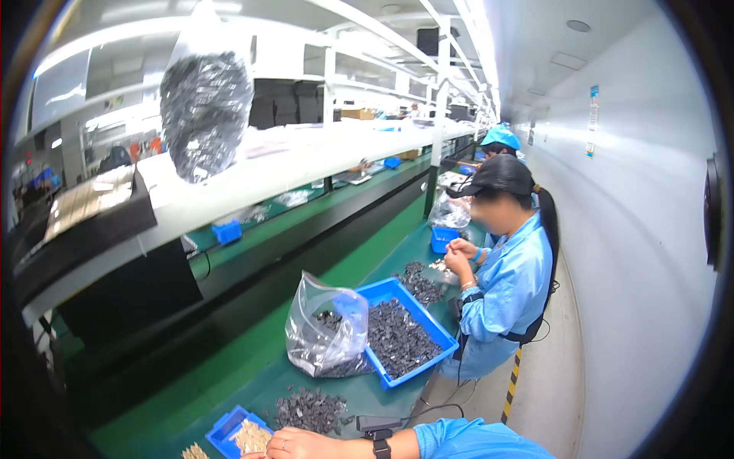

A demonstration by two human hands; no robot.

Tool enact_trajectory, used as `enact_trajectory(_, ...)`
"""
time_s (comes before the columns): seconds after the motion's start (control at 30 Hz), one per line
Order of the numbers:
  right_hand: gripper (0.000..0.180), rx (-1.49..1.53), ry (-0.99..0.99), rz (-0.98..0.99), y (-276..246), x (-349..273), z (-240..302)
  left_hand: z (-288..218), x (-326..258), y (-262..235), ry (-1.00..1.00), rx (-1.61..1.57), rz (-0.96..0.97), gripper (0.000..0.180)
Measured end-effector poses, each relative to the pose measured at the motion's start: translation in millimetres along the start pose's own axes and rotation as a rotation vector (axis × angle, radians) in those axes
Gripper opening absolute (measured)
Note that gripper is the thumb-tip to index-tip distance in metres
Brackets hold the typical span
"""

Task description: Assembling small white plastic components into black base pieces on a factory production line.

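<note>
The right hand (290, 444) lies at the lower edge, just beside a small blue tray (227, 423) holding pale pieces (251, 437); with its fingertips cropped, its grip cannot be determined. Dark pieces (312, 411) lie heaped nearby on the green bench (370, 402).

The person wears a light-blue sleeve (478, 441), a black wrist strap (381, 445) and a ring (284, 444).

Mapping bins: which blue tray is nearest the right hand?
The small blue tray, lower left, with beige pieces beside the right hand; the large blue tray, farther off, holds dark pieces.
</note>
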State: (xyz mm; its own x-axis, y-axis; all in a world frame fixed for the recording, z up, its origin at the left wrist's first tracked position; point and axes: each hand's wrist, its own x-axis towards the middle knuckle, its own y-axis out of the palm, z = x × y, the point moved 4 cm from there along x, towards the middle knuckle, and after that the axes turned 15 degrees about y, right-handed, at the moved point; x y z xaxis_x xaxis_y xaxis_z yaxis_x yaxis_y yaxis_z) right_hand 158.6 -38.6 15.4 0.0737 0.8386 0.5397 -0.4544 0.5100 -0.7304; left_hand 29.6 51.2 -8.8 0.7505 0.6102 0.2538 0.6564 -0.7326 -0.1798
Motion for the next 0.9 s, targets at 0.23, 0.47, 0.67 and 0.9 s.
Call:
enact_trajectory(0.23,0.024,0.097,0.043,-0.042,-8,17,8,1,9,-10,0.084,0.027,-0.078,0.012)
enact_trajectory(0.47,0.016,0.258,0.174,0.046,4,25,0,-13,7,-12,0.126,0.164,-0.072,0.015)
enact_trajectory(0.67,0.015,0.309,0.242,0.043,11,29,-7,-19,10,-12,0.237,0.389,-0.077,0.017)
enact_trajectory(0.9,0.013,0.201,0.238,0.123,7,31,0,-37,9,-6,0.311,0.511,-0.072,0.016)
